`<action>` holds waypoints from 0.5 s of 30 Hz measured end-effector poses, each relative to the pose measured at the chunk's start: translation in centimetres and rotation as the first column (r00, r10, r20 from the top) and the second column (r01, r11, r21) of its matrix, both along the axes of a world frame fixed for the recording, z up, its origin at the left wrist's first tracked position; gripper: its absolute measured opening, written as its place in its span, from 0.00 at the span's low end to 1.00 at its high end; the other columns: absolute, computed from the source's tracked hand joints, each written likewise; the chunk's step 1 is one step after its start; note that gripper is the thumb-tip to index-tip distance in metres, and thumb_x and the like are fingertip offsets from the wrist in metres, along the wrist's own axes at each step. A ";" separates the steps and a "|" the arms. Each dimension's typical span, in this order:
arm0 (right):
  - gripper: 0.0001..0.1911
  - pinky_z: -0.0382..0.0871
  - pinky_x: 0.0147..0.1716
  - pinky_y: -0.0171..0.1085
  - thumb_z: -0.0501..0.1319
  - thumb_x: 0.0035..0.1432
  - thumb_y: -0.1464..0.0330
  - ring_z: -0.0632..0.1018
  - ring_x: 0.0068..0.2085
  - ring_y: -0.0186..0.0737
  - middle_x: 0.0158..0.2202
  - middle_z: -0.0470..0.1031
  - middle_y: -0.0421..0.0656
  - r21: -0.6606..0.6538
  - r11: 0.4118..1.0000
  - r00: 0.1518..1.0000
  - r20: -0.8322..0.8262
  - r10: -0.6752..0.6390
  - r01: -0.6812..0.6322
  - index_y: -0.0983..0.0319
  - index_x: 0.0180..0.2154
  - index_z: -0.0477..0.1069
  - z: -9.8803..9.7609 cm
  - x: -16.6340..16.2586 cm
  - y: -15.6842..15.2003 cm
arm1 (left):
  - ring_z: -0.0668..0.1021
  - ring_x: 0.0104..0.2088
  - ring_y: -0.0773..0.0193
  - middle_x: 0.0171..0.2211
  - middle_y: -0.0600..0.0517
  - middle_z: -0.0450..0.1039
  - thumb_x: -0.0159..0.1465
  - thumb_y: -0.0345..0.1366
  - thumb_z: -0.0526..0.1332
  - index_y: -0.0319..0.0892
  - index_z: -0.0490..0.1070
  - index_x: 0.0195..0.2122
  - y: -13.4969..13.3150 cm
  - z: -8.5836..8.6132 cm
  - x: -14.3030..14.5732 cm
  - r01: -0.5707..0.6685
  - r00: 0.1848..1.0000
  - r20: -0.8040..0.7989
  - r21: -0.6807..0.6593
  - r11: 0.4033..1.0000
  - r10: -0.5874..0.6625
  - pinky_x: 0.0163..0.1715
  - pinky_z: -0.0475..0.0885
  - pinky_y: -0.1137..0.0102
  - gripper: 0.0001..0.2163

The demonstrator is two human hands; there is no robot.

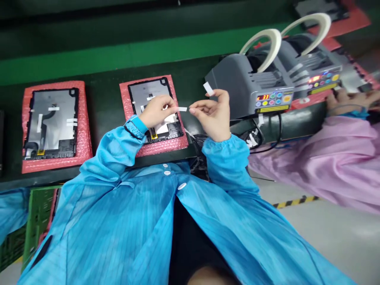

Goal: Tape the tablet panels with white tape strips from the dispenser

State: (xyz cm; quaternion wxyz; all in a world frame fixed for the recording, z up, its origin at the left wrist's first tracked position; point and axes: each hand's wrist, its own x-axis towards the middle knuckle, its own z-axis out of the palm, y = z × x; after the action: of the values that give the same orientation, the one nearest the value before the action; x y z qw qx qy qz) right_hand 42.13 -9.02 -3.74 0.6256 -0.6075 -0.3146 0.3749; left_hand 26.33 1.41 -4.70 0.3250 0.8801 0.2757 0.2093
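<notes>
My left hand (158, 112) pinches one end of a short white tape strip (182, 109) over the right part of a tablet screen assembly (145, 93). The screen lies face down on pink bubble wrap (162, 147), and my left hand hides part of its middle. Just to the right, my right hand (216, 116) has its thumb and a fingertip close together near the strip's free end; whether they touch it I cannot tell. A second white tape strip (208, 89) sticks up from a raised finger of my right hand.
At left, another tablet screen assembly (61, 118) with white tape pieces lies on pink bubble wrap (83, 146). Two grey tape dispensers (237, 85) with tape rolls stand at right, with cables below. A co-worker's hand (346, 103) and pink sleeve (326, 158) reach in there.
</notes>
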 end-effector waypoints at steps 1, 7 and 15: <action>0.28 0.73 0.31 0.33 0.74 0.41 0.71 0.76 0.30 0.31 0.29 0.75 0.32 0.004 1.000 1.000 -0.018 0.012 -0.012 0.56 0.39 0.59 -0.2 -0.1 0.4 | 0.75 0.36 0.63 0.31 0.51 0.76 0.67 0.48 0.58 0.41 0.71 0.30 0.1 -0.2 -0.2 -0.018 1.000 -0.004 -0.018 1.000 0.018 0.39 0.70 0.68 0.16; 0.26 0.70 0.30 0.32 0.71 0.43 0.78 0.75 0.28 0.30 0.27 0.72 0.30 -0.013 1.000 0.996 -0.089 0.026 -0.028 0.56 0.36 0.57 -1.2 -1.0 2.5 | 0.75 0.35 0.63 0.30 0.52 0.75 0.66 0.44 0.60 0.42 0.71 0.30 0.5 -0.9 -0.4 -0.083 0.997 -0.014 -0.082 0.993 0.082 0.39 0.71 0.68 0.12; 0.23 0.66 0.24 0.27 0.67 0.45 0.78 0.70 0.23 0.25 0.26 0.71 0.28 -0.090 0.995 0.998 -0.036 0.042 -0.045 0.56 0.38 0.56 -4.3 0.2 5.9 | 0.74 0.46 0.51 0.34 0.47 0.75 0.64 0.36 0.58 0.41 0.71 0.29 1.4 -3.5 1.8 -0.270 0.944 -0.178 0.073 0.960 0.279 0.51 0.68 0.53 0.08</action>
State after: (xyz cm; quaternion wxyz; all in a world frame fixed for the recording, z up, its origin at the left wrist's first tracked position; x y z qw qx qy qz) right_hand 42.34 -3.16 -8.04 0.5943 -0.6218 -0.2996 0.4127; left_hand 28.17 2.82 -8.23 0.2445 0.8563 0.4196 0.1758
